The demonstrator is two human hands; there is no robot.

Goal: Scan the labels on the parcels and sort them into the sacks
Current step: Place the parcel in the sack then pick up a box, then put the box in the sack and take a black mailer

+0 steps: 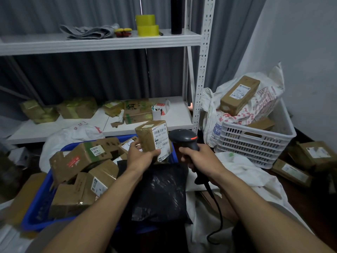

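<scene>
Here, nearest to the camera, a crumpled black plastic mailing bag [160, 194] lies on the near part of a blue plastic crate [38, 203]. The crate is full of brown cardboard boxes with white labels [82, 157]. To the right of the bag a plain white woven sack [242, 172] lies spread out low down, and a black cable [218, 212] hangs down in front of it.

Just above the black bag, the left hand [140, 157] grips a small brown cardboard parcel wrapped in clear tape [149, 137] at its lower left part. The parcel is held upright in the air, above the far edge of the crate, and its white barcode label is turned toward the camera. The right hand [197, 157] is closed around the handle of a black handheld barcode scanner [184, 138]. The scanner head shows a red light and is just beside the label; I cannot tell if it touches.

Further to the right stands a white plastic lattice basket [255, 143] that holds a white sack with red print [262, 103]. A long brown cardboard box [238, 94] lies tilted on top of this sack. Some flat brown parcels [317, 154] lie on the dark floor beside the basket.

Behind, a white metal shelf rack [175, 114] carries more taped boxes on its lower board and two yellow tape rolls [146, 25] on the upper board.
</scene>
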